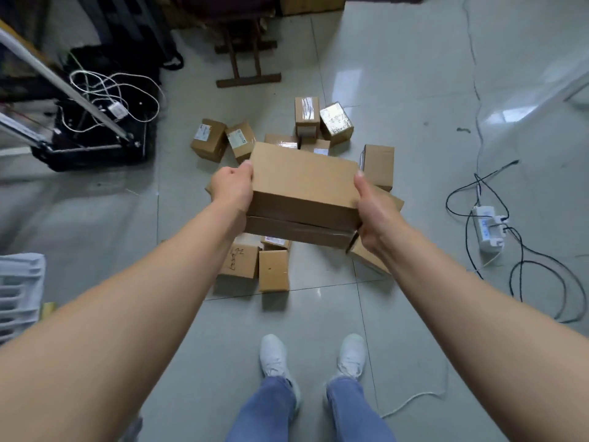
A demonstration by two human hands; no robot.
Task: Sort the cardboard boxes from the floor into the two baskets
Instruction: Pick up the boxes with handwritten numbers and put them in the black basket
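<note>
Far left, a pale slatted plastic basket [19, 291] sat at the edge of my view, and further up a black frame tangled with white cord [98, 122] cluttered the glossy grey tiled floor [398, 74]. My left hand [232, 189] was clamped on the left end of a wide, flat brown cardboard box [302, 183], thumb on top. That box rode on a second flat brown box with taped edges [299, 232], both lifted clear of the floor over the scatter of small brown cardboard boxes [242, 260], some labelled, one scribbled on in pen. My right hand [373, 215] gripped the right end, thumb up the side, fingers tucked under where I couldn't see them. So I read it as the carry step: two picked, plenty left. Next I'd need to swing the stack to a basket, keeping it level so the top box didn't slide. Off right lay a white power strip with black cables [487, 231].
</note>
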